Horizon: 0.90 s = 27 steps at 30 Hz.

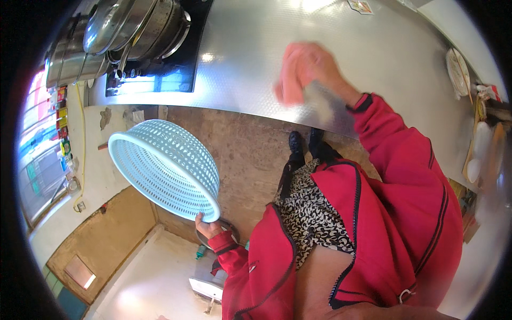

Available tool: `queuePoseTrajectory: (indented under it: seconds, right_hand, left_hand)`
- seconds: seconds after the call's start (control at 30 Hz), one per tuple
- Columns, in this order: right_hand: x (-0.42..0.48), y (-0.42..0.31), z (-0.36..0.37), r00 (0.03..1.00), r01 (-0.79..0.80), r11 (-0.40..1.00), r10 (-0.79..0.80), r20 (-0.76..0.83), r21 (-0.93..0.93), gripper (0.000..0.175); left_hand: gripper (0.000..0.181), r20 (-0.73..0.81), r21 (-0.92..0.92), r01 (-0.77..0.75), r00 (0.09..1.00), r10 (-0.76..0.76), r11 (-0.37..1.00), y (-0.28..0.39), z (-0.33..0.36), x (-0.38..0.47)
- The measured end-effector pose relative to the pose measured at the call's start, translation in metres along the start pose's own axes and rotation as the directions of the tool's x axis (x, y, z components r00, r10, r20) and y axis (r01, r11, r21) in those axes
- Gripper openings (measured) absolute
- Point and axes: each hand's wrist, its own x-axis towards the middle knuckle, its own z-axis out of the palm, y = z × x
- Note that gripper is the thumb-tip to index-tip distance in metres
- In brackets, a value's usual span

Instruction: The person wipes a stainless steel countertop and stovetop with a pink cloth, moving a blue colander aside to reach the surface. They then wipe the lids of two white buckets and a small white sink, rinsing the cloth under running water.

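My left hand (pixel 209 229) grips the rim of a light blue plastic colander basket (pixel 182 150). The basket is tilted on its side above the floor, its mouth facing down and left. No contents show in the part of its inside that I can see. Over the embossed metal countertop (pixel 244 52), my right hand (pixel 322 66) holds a pink cloth (pixel 291 82). Both hand and cloth are blurred, and I cannot tell whether the cloth touches the metal.
A black glass cooktop (pixel 176 74) carries stacked metal pots (pixel 148 34) at upper left. Near the counter's right end is a plate (pixel 458 74) with a thin stick across it. A small printed card (pixel 361 7) lies at the back. Brown floor (pixel 236 160) lies below the counter's front edge.
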Motion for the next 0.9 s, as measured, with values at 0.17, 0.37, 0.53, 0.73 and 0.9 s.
queuePoseTrajectory:
  seconds: [0.17, 0.37, 0.53, 0.73, 0.9]
  right_hand:
    - [0.068, 0.065, -0.05, 0.984, -0.056, 0.497, -0.121, -0.133, -0.866, 0.057]
    - [0.11, 0.093, 0.002, 0.958, 0.018, 0.374, -0.273, -0.091, -0.927, 0.054]
    - [0.153, 0.086, 0.088, 0.948, 0.163, 0.389, -0.315, 0.035, -0.907, 0.036]
    - [0.065, 0.027, 0.199, 0.822, 0.557, 0.682, -0.534, 0.198, -0.474, 0.027]
    - [-0.009, -0.01, 0.194, 0.598, 0.72, 0.658, -0.427, 0.679, -0.22, 0.033]
  left_hand:
    - [0.02, 0.246, 0.737, -0.397, 0.911, 0.33, 0.547, -0.013, -0.032, -0.008]
    - [0.033, 0.173, 0.967, -0.208, 0.96, 0.222, 0.147, -0.027, -0.034, -0.035]
    - [0.037, -0.169, 0.186, -0.056, 0.982, 0.088, 0.981, -0.018, -0.071, -0.007]
    - [0.037, 0.11, 0.572, -0.203, 0.979, 0.171, 0.795, -0.017, -0.062, -0.009]
    - [0.045, 0.066, 0.013, -0.045, 0.997, 0.044, 0.999, -0.009, -0.012, 0.001]
